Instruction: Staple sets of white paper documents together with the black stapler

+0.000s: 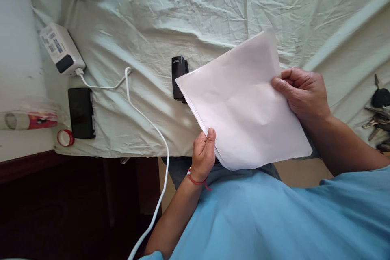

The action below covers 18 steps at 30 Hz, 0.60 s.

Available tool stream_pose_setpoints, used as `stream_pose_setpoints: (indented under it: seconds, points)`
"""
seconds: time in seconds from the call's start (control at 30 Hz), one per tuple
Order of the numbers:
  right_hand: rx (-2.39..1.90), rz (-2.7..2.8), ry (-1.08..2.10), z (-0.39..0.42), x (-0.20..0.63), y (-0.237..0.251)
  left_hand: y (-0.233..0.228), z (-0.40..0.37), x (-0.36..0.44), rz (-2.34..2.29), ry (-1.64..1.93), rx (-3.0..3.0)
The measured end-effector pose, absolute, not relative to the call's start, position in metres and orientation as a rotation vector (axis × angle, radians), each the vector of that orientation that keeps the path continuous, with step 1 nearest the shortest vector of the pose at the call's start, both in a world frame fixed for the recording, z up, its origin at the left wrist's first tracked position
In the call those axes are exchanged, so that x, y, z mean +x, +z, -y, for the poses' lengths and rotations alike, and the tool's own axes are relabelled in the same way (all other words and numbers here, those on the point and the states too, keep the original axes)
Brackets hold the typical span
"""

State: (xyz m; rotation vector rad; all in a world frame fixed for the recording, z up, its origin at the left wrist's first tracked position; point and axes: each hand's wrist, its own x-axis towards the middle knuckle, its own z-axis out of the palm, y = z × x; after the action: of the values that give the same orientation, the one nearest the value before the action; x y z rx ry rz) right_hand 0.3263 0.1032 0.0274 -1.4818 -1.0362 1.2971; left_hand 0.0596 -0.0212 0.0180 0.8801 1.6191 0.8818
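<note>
A stack of white paper sheets (243,101) is held at a tilt above the table's front edge. My left hand (204,150) grips its left edge, thumb on top, fingers hidden underneath. At the upper right edge, my right hand (304,91) pinches the sheets between thumb and fingers. The top sheet looks blank and slightly creased. Just beyond the stack's left corner stands a black stapler-like object (178,79), partly covered by the paper; I cannot tell its exact kind.
A pale green cloth (146,8) covers the table. To the left are a white power bank (62,48) with a white cable (152,124), a black phone (81,113), a red tape roll (65,137) and a plastic-wrapped cup (33,120). Several keys (379,120) lie at the right.
</note>
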Motion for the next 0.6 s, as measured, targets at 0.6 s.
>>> stream_pose_setpoints:
  seconds: [0.6]
  points:
    - [-1.498, 1.316, 0.967, -0.106, 0.329, 0.009, 0.022, 0.021, 0.061, -1.643, 0.895, 0.911]
